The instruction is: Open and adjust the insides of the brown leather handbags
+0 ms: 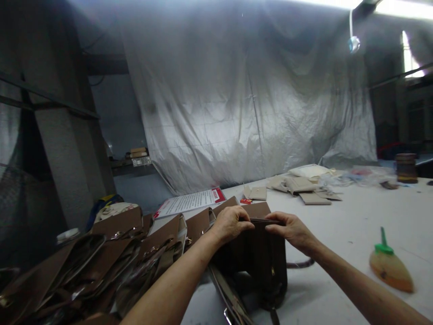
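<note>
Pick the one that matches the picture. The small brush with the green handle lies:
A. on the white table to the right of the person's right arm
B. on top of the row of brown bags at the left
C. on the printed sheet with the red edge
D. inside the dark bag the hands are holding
A: the brush lies on the bare white table, right of the right hand and arm, apart from the dark bag.
</note>
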`<action>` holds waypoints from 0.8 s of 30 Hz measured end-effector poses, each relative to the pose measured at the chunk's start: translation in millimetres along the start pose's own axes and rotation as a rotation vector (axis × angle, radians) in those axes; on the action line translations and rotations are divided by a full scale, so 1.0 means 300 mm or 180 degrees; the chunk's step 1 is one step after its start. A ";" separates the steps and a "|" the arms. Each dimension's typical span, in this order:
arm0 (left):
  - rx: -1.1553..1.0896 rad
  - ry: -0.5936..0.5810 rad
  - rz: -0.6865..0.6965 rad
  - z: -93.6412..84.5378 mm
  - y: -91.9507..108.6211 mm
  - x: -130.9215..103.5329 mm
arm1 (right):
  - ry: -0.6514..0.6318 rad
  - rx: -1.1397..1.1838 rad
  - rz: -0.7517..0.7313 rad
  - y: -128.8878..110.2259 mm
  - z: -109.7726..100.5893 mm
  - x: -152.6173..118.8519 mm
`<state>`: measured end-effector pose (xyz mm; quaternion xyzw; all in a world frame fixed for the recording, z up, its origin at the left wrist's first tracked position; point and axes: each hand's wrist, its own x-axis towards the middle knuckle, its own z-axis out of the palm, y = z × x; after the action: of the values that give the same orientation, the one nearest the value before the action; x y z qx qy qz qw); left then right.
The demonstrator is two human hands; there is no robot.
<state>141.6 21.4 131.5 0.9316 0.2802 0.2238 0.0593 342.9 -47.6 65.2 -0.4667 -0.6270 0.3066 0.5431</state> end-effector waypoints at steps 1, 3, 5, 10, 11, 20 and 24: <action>-0.0007 0.0014 -0.0042 -0.001 0.000 0.000 | 0.0003 -0.0001 -0.0005 0.006 -0.002 0.003; -0.0007 0.0043 -0.0140 -0.003 -0.002 -0.001 | 0.0011 0.0004 -0.0004 0.021 -0.004 0.009; 0.0014 0.0077 -0.0234 -0.005 -0.002 -0.002 | 0.0036 0.0007 0.0019 0.035 -0.005 0.016; 0.0025 0.0208 -0.0331 -0.008 -0.002 -0.004 | 0.0141 0.0037 -0.0028 0.045 0.001 0.026; 0.0025 0.0229 -0.0334 -0.007 -0.003 -0.005 | 0.0168 0.0019 -0.0055 0.045 0.002 0.027; 0.0078 0.0289 -0.0355 0.009 -0.014 -0.004 | 0.0122 -0.0199 -0.0201 0.041 0.012 0.024; 0.0066 0.0302 -0.0300 0.009 -0.011 -0.002 | 0.0242 -0.0380 -0.0258 0.027 0.021 0.018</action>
<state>140.9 23.8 127.9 0.9063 0.3286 0.2618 0.0467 338.8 -38.9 58.7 -0.4839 -0.6415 0.2285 0.5497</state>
